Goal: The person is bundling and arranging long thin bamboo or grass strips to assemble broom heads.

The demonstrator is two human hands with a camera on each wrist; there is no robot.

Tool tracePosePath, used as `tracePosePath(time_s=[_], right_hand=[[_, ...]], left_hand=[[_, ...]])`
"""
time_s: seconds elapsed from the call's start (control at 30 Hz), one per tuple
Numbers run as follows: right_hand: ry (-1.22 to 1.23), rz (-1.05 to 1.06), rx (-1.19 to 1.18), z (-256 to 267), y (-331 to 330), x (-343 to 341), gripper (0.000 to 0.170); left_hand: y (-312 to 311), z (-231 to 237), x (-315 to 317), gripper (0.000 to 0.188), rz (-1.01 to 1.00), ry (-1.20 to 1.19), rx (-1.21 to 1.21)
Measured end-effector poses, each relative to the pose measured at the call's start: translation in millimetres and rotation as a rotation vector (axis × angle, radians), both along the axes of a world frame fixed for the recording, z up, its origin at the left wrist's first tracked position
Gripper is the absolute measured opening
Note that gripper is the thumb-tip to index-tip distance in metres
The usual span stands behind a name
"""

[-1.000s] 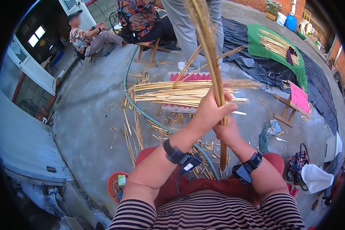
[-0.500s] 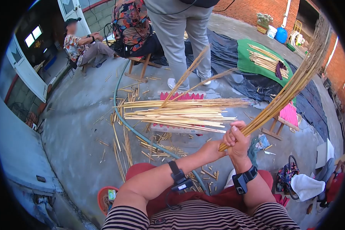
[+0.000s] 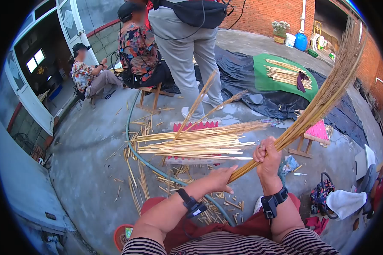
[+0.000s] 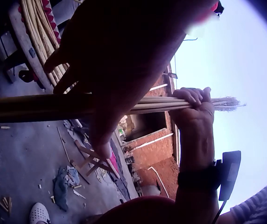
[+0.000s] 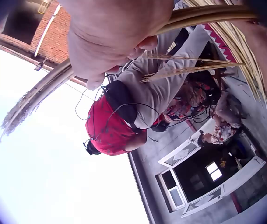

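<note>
A long bundle of stalks with feathery tops (image 3: 304,121) slants up to the right in the head view. My right hand (image 3: 268,159) grips it above the lower ends, fingers curled round. Against those lower ends lies my left hand (image 3: 219,180), fingers extended. The left wrist view shows the left hand (image 4: 119,56) dark, with spread fingers and thumb across the stalks; farther along them is the right hand (image 4: 194,112). In the right wrist view the right hand (image 5: 117,37) hides part of the bundle. More stalks (image 3: 195,146) lie across a low pink-edged stand.
A hose (image 3: 134,148) curves over the concrete among cut stalk pieces. Someone in grey trousers (image 3: 187,55) stands beyond the stand, two people sit at the left. A green cloth (image 3: 264,74) bears more stalks; a pink-topped stool (image 3: 317,131) and a bag (image 3: 321,191) are at right.
The bundle has swung from nearly upright to a rightward slant. My left hand, earlier wrapped round it, has straightened its fingers and moved to the lower ends, apart from my right hand.
</note>
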State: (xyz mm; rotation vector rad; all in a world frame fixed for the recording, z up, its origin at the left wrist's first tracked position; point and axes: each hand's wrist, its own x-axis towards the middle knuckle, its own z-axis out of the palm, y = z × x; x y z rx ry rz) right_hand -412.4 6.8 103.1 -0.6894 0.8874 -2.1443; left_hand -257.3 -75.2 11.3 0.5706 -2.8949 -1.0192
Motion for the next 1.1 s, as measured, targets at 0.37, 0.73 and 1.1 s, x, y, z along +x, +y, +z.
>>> tracePosePath(time_s=[0.37, 0.73, 1.1], right_hand=[[0.201, -0.046, 0.157, -6.5, 8.2, 12.9, 0.027], [0.300, 0.052, 0.142, -17.1, 6.8, 33.0, 0.030], [0.305, 0.108, 0.109, -10.2, 24.6, 38.4, 0.027]], left_hand=[[-85.1, 74.5, 84.1, 0.047, 0.472, 0.453, 0.456], [-134.1, 65.6, 171.7, 0.012, 1.088, 1.526, 1.123], [-130.5, 63.0, 169.6, 0.020, 0.953, 1.381, 1.010]])
